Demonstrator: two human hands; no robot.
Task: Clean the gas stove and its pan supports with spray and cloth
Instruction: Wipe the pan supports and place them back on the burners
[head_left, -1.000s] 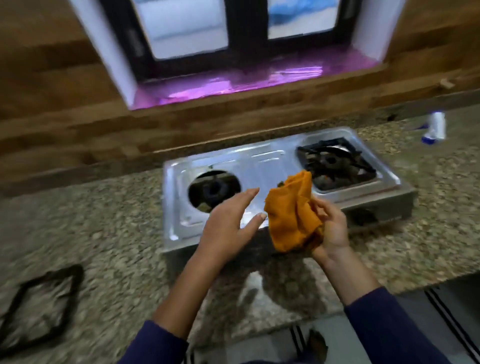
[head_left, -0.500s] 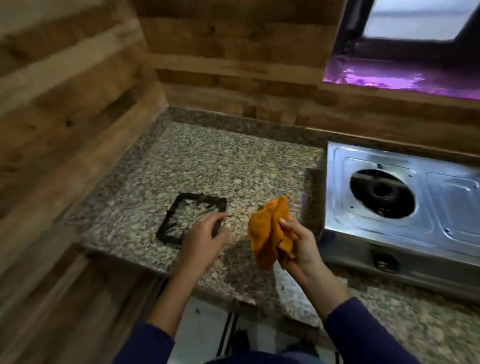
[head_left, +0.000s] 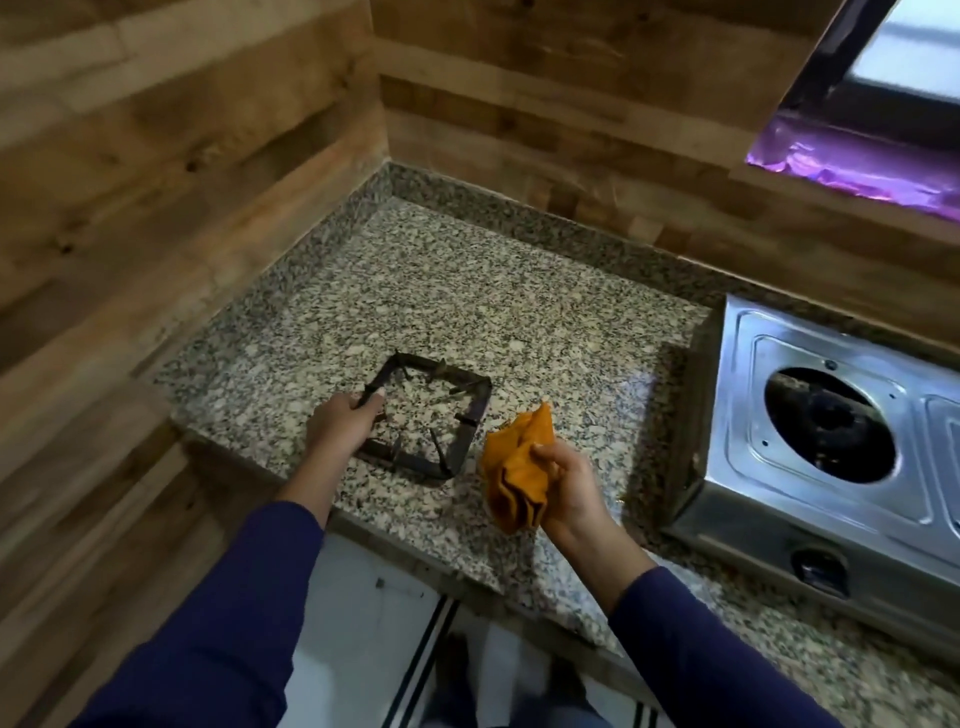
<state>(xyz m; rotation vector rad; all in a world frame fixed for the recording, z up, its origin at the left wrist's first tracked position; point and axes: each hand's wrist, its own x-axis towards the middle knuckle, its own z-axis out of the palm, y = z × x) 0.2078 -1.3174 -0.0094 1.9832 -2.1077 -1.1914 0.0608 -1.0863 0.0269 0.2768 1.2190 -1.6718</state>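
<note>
A black square pan support (head_left: 457, 415) lies flat on the granite counter (head_left: 467, 301), left of the stove. My left hand (head_left: 340, 426) is closed around the support's near-left edge. To its right, my right hand (head_left: 566, 478) grips a bunched orange cloth (head_left: 514, 467) just above the counter. The steel gas stove (head_left: 810, 374) stands at the right edge, its left burner (head_left: 831, 423) bare, with no support on it. No spray bottle is in view.
Wooden walls close off the counter on the left and at the back, forming a corner. A window sill with a purple sheen (head_left: 857, 171) sits upper right. The counter's front edge runs just below my hands.
My view has swung left from the stove to the counter corner. My left hand has reached the pan support and closed on its edge. The cloth stays in my right hand.
</note>
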